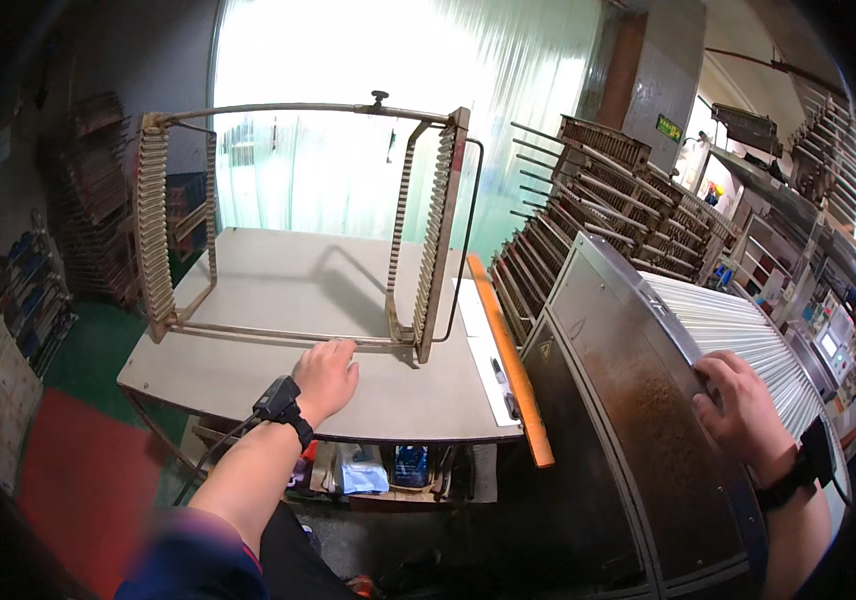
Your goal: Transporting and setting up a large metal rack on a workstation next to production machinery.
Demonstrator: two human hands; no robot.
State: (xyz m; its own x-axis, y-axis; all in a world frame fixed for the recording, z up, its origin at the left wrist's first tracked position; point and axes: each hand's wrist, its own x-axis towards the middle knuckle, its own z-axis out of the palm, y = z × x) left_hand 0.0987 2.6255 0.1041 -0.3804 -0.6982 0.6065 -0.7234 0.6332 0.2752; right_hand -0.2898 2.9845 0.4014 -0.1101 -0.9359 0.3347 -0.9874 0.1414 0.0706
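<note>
An upright metal rack (447, 225) with two slotted, comb-like sides stands on a pale table (278, 270). My left hand (326, 382) is over the near part of the tabletop, at the rack's lower front bar. Its fingers are loosely bent and partly hidden by the back of the hand; no held object shows, and contact with the bar is unclear. My right hand (743, 405) is at the top edge of a metal machine (613, 370) with a row of pale rollers (738, 335). Its fingers are bent and apart, with nothing in them.
An orange strip (511, 365) runs along the table's right edge, beside white paper (488, 370) and a black pen (500, 376). Stacked metal racks (588, 200) stand behind the machine. Bagged items (363, 472) lie on a shelf beneath the table. A translucent strip curtain (348, 190) hangs behind.
</note>
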